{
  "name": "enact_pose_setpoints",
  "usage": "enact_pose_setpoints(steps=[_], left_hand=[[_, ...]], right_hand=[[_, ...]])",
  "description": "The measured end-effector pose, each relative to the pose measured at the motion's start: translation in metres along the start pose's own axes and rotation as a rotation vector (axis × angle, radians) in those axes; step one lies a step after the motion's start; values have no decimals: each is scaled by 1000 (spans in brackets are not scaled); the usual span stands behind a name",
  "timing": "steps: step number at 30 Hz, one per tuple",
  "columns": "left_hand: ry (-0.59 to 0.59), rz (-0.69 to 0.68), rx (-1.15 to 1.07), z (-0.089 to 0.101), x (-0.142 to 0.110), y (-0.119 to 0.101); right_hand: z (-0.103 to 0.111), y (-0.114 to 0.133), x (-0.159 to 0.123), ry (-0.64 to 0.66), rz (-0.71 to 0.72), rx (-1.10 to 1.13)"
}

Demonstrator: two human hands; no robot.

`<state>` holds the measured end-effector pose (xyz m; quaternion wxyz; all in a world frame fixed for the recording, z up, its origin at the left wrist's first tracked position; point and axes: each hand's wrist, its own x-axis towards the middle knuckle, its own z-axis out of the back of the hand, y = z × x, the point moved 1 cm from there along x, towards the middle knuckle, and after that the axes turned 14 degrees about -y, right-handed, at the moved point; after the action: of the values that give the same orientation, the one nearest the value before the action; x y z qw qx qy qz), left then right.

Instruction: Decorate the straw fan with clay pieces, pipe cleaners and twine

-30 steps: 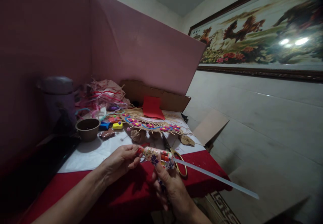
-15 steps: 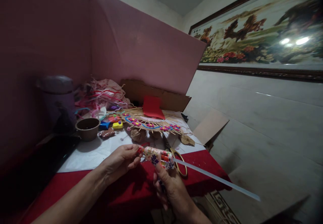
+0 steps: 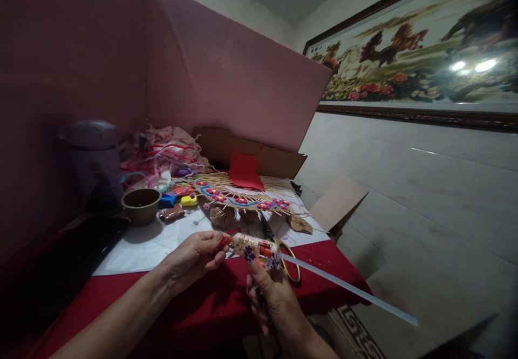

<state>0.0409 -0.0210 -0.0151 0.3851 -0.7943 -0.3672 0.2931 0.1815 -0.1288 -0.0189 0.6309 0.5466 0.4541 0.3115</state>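
My right hand (image 3: 279,299) is wrapped round the handle of a flower-patterned hot glue gun (image 3: 254,250). Out of its back sticks a long translucent glue stick (image 3: 348,284), slanting down to the right. At the nozzle, my left hand (image 3: 202,248) pinches a small red piece (image 3: 225,241), whose kind I cannot make out. The nozzle tip is at or very near this piece. Just behind the gun lie scissors (image 3: 294,264) with gold handles, partly hidden by it. Beyond the hands rests a curved craft panel (image 3: 243,201) of thin sticks with pink flowers and a blue wavy line.
A brown cup (image 3: 141,207) stands at the left, near a purple canister (image 3: 95,164). Blue, yellow and brown packets, a twine ball (image 3: 222,216) and a red paper sheet (image 3: 245,172) lie on the table. Pink yarn (image 3: 174,146) is heaped behind. A wall borders the right.
The glue gun has shifted very slightly right, its nozzle a touch farther from my left fingers. My left hand is almost still, and both grips are the same.
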Motion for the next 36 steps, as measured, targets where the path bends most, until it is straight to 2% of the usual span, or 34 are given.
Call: enact_pose_setpoints(steps=[8, 12, 36], left_hand=[[13, 4, -4, 0, 0, 0], [19, 11, -9, 1, 1, 1], [7, -2, -11, -2, -1, -1]], right_hand=[[-2, 3, -3, 39, 31, 42], [-4, 4, -4, 13, 43, 64], [-2, 2, 1, -19, 44, -40]])
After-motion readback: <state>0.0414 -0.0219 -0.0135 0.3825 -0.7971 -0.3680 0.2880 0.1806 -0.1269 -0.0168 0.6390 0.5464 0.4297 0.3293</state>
